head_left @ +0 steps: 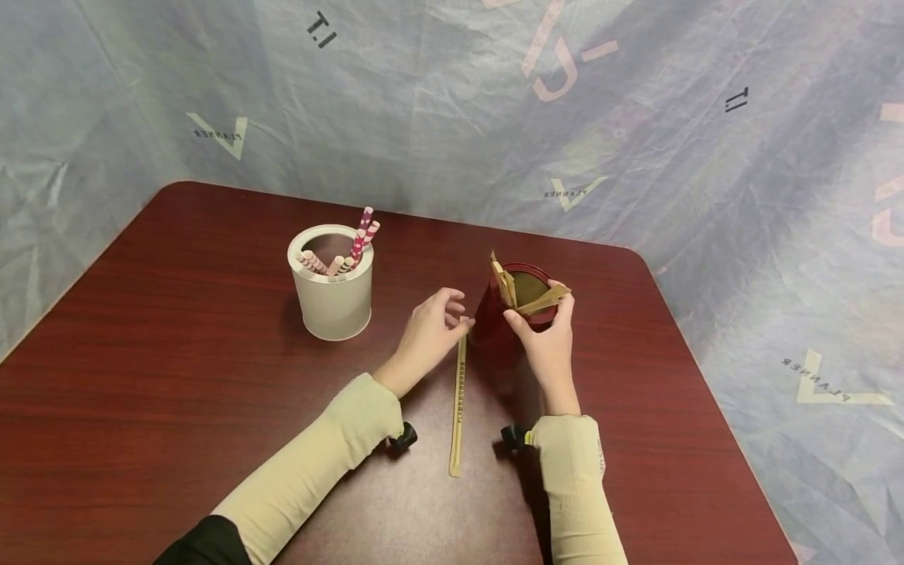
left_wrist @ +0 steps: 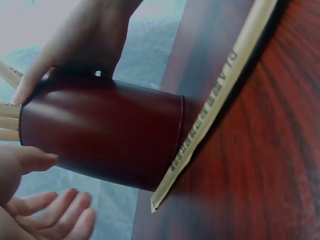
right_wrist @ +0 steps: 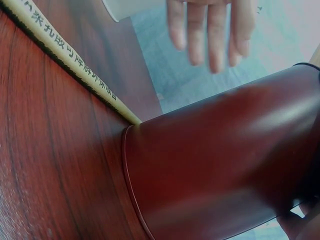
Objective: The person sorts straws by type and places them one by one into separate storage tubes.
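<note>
My right hand grips a dark red canister near its top, thumb and fingers spread around the rim. Several paper-wrapped straws stick out of the canister and lean against its rim. A single wrapped straw with dark printing lies on the table, its far end close by the canister's base. Over that far end hovers my left hand, fingers loosely bent and holding nothing; the left wrist view shows its thumb and fingers apart, beside the canister.
A white pot stands at the back left, with several pink and patterned paper straws in it. The dark red wooden table ends in front of a grey printed sheet. Small black cameras sit on both wrists.
</note>
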Available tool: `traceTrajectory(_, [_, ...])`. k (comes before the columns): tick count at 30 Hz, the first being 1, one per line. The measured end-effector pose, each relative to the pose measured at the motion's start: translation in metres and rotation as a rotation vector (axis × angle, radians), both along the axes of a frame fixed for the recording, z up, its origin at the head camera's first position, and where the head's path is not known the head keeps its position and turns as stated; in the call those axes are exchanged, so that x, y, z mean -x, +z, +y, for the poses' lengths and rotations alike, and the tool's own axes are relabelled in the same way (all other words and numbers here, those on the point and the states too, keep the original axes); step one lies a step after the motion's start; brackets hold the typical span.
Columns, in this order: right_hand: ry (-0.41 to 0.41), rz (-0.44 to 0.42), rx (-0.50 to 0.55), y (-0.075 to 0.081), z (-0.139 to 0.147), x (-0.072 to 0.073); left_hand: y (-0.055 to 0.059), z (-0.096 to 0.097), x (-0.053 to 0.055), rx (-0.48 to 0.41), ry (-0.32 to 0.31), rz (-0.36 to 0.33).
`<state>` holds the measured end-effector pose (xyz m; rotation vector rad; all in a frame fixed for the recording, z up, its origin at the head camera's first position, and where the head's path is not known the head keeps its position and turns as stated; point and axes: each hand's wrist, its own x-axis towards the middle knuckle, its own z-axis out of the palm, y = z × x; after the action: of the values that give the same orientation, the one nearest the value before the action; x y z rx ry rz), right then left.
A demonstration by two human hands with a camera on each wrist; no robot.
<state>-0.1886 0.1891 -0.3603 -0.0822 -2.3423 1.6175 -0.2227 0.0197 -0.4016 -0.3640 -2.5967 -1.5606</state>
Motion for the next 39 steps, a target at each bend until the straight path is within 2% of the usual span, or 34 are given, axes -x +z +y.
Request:
traceTrajectory(7, [-0.002, 0.0, -0.001, -0.001, 0.001, 0.0, -0.009, 0.001, 0.002, 0.226, -0.073, -0.189])
traceTrajectory(15, [0.001, -0.004, 0.002, -0.002, 0.002, 0.0, -0.015, 0.005, 0.004, 0.347, -0.128, -0.273])
traceTrajectory(23, [0.009, 0.012, -0.002, -0.002, 0.002, 0.0, -0.018, 0.011, 0.008, 0.343, -0.14, -0.294])
traceTrajectory(32, [0.009, 0.012, 0.002, -0.002, 0.002, 0.0, -0.023, 0.018, 0.01, 0.372, -0.124, -0.247])
traceTrajectory(39, [0.009, 0.01, 0.001, 0.0, 0.001, -0.001, -0.023, 0.019, 0.012, 0.373, -0.12, -0.265])
